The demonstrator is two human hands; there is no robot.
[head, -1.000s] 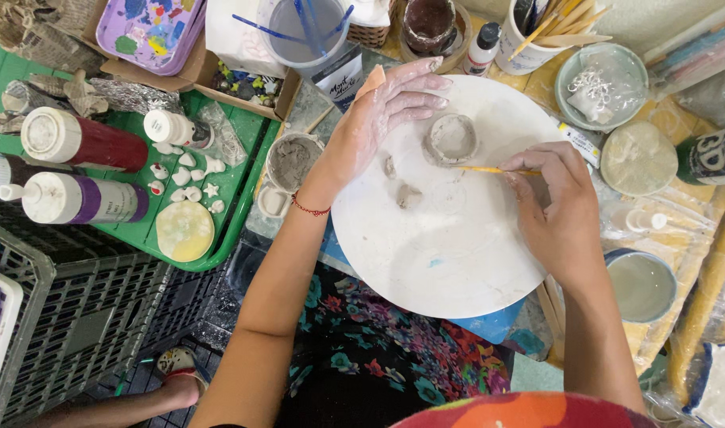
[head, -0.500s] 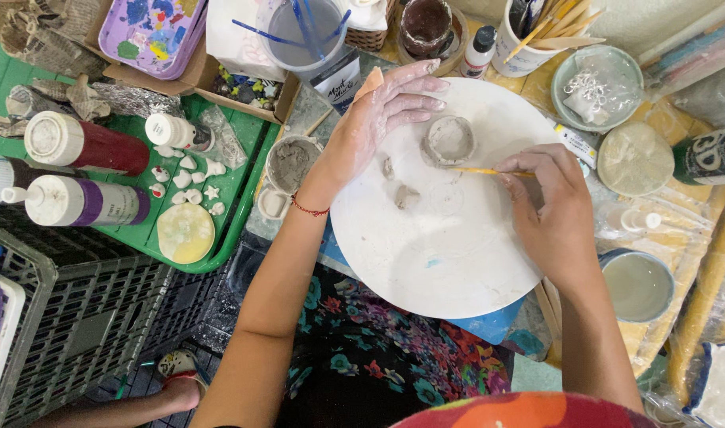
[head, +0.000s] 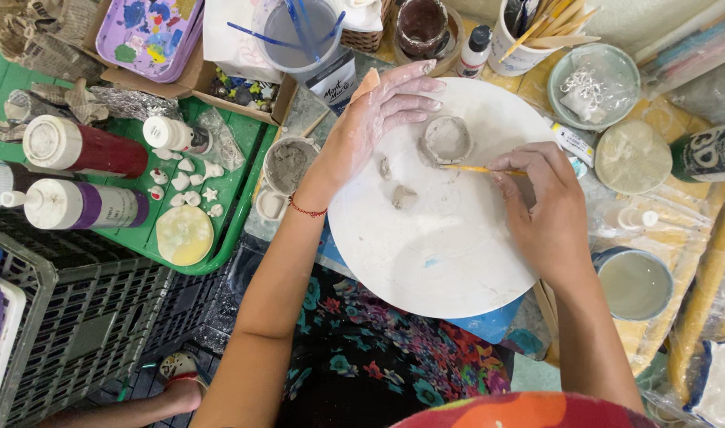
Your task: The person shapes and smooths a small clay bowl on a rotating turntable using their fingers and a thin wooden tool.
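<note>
A small grey clay bowl (head: pixel 447 139) sits near the far edge of a round white board (head: pixel 434 254). My left hand (head: pixel 386 111), smeared with clay, rests flat on the board beside the bowl, fingers apart and pointing right. My right hand (head: pixel 541 198) pinches a thin yellow stick (head: pixel 477 169) whose tip touches the bowl's near side. Two little lumps of clay (head: pixel 402 196) lie on the board just left of the stick.
A cup of grey slip (head: pixel 290 162) stands left of the board. A green tray (head: pixel 220 230) holds paint bottles (head: pixel 77 206) and small white shapes. Behind are a water cup with brushes (head: pixel 299 36), a jar (head: pixel 420 25), a tool pot (head: pixel 529 36). A black crate (head: pixel 77 341) lies lower left.
My right hand has shifted slightly, moving the stick along the near side of the clay bowl. My left hand has stayed in place beside the bowl.
</note>
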